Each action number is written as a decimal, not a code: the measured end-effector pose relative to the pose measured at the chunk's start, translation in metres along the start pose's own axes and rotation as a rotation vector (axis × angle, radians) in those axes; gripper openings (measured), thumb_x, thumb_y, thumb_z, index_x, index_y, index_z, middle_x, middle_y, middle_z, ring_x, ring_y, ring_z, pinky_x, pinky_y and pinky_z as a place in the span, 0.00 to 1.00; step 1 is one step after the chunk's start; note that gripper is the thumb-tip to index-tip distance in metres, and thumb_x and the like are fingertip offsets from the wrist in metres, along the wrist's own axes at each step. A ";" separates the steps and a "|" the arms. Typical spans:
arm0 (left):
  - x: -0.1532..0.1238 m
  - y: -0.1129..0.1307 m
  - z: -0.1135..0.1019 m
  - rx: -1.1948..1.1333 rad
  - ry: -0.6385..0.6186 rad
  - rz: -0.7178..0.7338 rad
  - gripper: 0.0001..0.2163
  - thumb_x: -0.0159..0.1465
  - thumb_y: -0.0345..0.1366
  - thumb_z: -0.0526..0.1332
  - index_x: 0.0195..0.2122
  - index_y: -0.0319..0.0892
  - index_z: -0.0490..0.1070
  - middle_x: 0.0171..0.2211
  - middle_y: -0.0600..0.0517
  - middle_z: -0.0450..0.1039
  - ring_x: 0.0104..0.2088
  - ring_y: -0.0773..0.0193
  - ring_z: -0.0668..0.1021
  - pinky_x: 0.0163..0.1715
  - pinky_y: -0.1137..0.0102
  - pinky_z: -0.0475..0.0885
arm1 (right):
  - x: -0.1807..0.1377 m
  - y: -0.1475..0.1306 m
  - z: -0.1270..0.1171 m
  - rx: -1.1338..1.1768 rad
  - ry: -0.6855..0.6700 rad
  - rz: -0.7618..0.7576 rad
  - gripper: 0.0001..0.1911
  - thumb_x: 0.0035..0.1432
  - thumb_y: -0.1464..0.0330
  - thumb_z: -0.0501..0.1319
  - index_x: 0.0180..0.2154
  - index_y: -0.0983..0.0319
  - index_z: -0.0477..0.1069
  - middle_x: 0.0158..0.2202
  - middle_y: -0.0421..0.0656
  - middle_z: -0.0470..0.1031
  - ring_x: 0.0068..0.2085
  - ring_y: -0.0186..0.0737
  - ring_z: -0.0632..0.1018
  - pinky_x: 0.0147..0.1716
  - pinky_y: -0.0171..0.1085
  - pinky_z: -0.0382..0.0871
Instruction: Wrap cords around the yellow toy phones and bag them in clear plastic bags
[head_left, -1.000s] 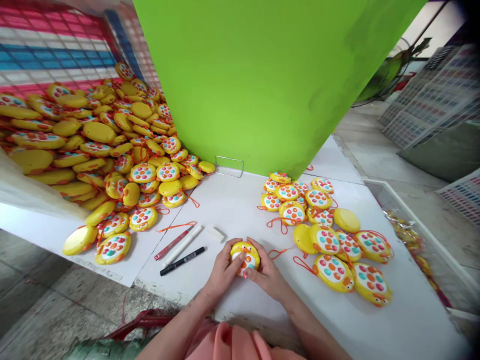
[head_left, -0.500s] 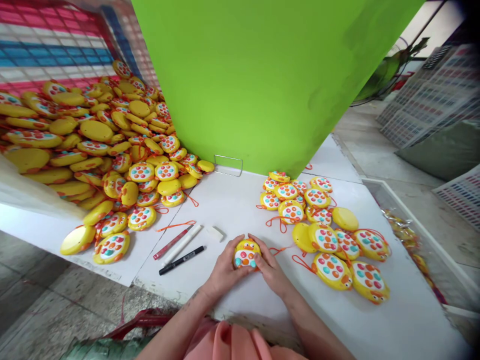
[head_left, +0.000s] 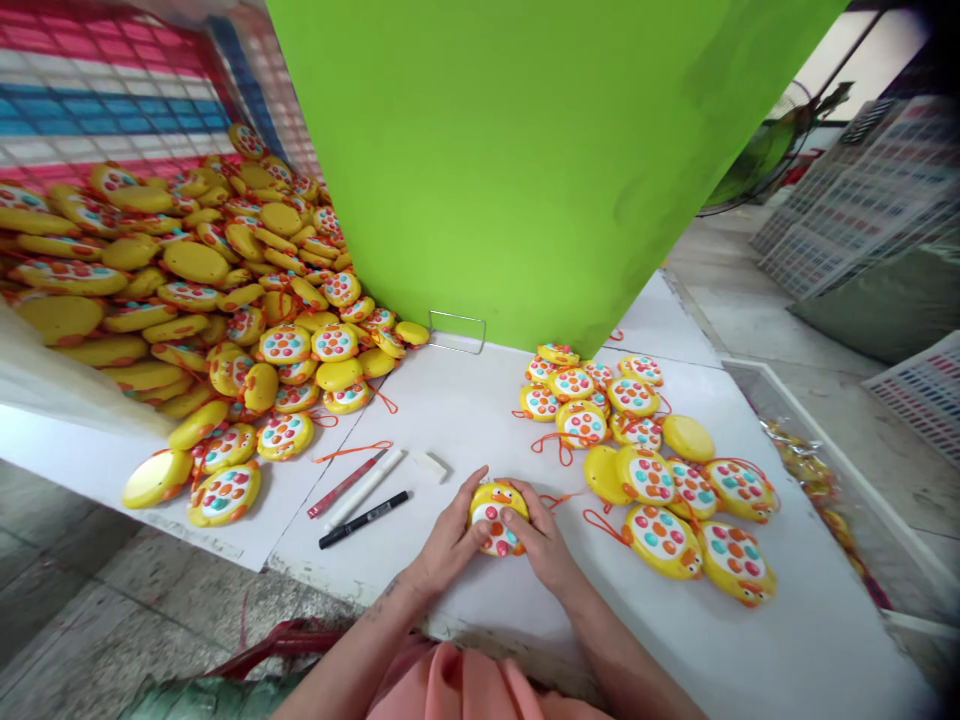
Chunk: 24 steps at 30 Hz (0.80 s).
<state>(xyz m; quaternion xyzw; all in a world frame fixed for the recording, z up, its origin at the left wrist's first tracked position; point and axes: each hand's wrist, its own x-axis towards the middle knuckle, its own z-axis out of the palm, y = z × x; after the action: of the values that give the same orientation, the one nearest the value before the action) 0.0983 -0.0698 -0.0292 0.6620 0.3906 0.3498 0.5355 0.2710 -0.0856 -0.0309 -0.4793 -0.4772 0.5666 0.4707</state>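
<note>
Between both hands I hold a yellow duck-faced toy (head_left: pixel 499 510) with a white front and coloured round buttons, its face towards the top. My left hand (head_left: pixel 455 530) wraps its left side, thumb on the front. My right hand (head_left: pixel 541 535) grips the right side, with the thumb pressing near the middle of the buttons. The toy's back and the fingertips beneath it are hidden. To the left lie a black marker (head_left: pixel 364 520), a white pen (head_left: pixel 365 490), a red pen-like tool (head_left: pixel 347 484) and a white eraser-like block (head_left: pixel 430 468).
A big pile of the same toys (head_left: pixel 195 262) spills from the left. More duck toys (head_left: pixel 664 541) with orange cords lie on the right of the white table (head_left: pixel 480 400). A green panel (head_left: pixel 517 170) stands behind, a wire bracket (head_left: pixel 457 332) at its foot. A crate (head_left: pixel 847 490) sits beyond the right edge.
The toy has shifted slightly down and more of its front shows. Both thumbs have moved further onto the buttons.
</note>
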 end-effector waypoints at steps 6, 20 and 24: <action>0.002 -0.003 0.006 0.081 0.041 -0.069 0.46 0.51 0.40 0.71 0.67 0.43 0.46 0.57 0.43 0.65 0.50 0.53 0.73 0.52 0.61 0.70 | 0.001 0.002 -0.001 0.030 -0.021 0.026 0.19 0.59 0.58 0.60 0.51 0.57 0.66 0.47 0.43 0.74 0.46 0.45 0.75 0.44 0.41 0.73; 0.000 0.005 0.001 0.045 0.040 -0.029 0.25 0.69 0.45 0.50 0.65 0.43 0.51 0.61 0.45 0.62 0.57 0.56 0.68 0.59 0.61 0.61 | -0.001 0.005 -0.006 0.042 -0.066 -0.043 0.22 0.62 0.56 0.57 0.55 0.55 0.63 0.56 0.45 0.67 0.55 0.46 0.70 0.54 0.43 0.67; 0.000 0.004 0.000 -0.007 0.061 -0.006 0.24 0.70 0.46 0.46 0.64 0.42 0.54 0.61 0.45 0.61 0.58 0.56 0.66 0.60 0.62 0.60 | -0.002 0.005 -0.004 0.079 -0.120 -0.042 0.29 0.56 0.59 0.65 0.57 0.55 0.60 0.55 0.45 0.68 0.52 0.46 0.72 0.52 0.43 0.69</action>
<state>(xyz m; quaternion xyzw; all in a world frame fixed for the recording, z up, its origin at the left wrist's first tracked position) 0.0988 -0.0699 -0.0248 0.6480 0.4074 0.3699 0.5267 0.2746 -0.0877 -0.0357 -0.4157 -0.4917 0.6025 0.4716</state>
